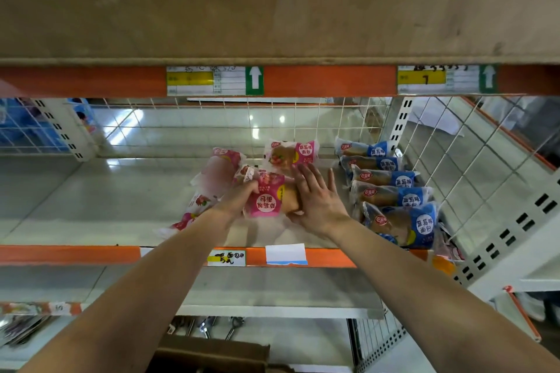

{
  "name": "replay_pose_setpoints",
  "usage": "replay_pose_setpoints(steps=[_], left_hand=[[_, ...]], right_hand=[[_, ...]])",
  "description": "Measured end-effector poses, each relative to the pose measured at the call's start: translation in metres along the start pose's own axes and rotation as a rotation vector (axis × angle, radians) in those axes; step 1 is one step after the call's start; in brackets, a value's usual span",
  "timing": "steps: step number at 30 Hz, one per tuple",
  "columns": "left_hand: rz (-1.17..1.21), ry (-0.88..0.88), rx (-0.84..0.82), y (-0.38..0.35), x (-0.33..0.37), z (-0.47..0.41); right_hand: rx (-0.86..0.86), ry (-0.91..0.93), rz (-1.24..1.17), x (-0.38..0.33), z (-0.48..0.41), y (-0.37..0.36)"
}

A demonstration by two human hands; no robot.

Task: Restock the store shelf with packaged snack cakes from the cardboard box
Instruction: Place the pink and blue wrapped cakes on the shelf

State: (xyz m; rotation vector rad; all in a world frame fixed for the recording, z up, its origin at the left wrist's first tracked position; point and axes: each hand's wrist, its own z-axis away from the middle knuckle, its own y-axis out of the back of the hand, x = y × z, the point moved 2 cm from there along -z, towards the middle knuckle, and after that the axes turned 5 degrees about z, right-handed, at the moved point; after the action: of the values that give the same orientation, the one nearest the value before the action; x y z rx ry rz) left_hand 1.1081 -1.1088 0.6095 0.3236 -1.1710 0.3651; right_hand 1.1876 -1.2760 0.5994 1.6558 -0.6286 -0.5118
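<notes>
Both my arms reach onto the white shelf. My left hand grips the left side of a pink snack cake pack lying on the shelf. My right hand lies on the pack's right side with fingers straight and spread, thumb under its edge. Another pink pack stands behind it, and more pink packs lie to the left, blurred. A row of blue packs lines the shelf's right end. The cardboard box sits low, under my arms.
A wire grid backs the shelf and a wire side panel closes its right end. An orange rail with price tags fronts the shelf. The upper shelf's orange rail hangs overhead. A lower shelf lies beneath.
</notes>
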Motion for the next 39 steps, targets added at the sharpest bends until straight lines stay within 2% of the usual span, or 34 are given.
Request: replay_pose_setpoints(steps=[4, 8, 10, 14, 18, 23, 29, 35, 39], left_hand=[[0.059, 0.055, -0.038, 0.007, -0.012, -0.012], [0.106, 0.131, 0.079, 0.007, -0.025, -0.023], [0.052, 0.062, 0.120, 0.007, -0.027, -0.027], [-0.109, -0.100, 0.186, 0.001, -0.010, -0.005], [-0.251, -0.287, 0.263, 0.001, -0.001, -0.003], [-0.723, -0.449, 0.228, -0.002, -0.006, -0.014], [-1.198, -0.479, 0.140, -0.009, -0.031, -0.033], [-1.246, -0.449, 0.157, -0.010, -0.043, -0.044], [-1.236, -0.472, 0.160, -0.008, -0.047, -0.050]], right_hand=[[0.050, 0.104, 0.058, -0.009, 0.002, -0.001], [0.050, 0.093, 0.026, -0.014, 0.005, -0.005], [0.050, 0.059, 0.017, -0.012, 0.008, -0.006], [0.055, 0.051, 0.026, -0.004, 0.010, -0.008], [0.049, 0.076, 0.150, 0.006, 0.004, -0.009], [0.109, 0.000, 0.162, 0.017, -0.009, -0.014], [0.052, -0.005, 0.147, 0.022, -0.023, -0.027], [0.004, -0.051, 0.073, 0.021, -0.036, -0.046], [-0.102, -0.051, 0.049, 0.023, -0.038, -0.059]])
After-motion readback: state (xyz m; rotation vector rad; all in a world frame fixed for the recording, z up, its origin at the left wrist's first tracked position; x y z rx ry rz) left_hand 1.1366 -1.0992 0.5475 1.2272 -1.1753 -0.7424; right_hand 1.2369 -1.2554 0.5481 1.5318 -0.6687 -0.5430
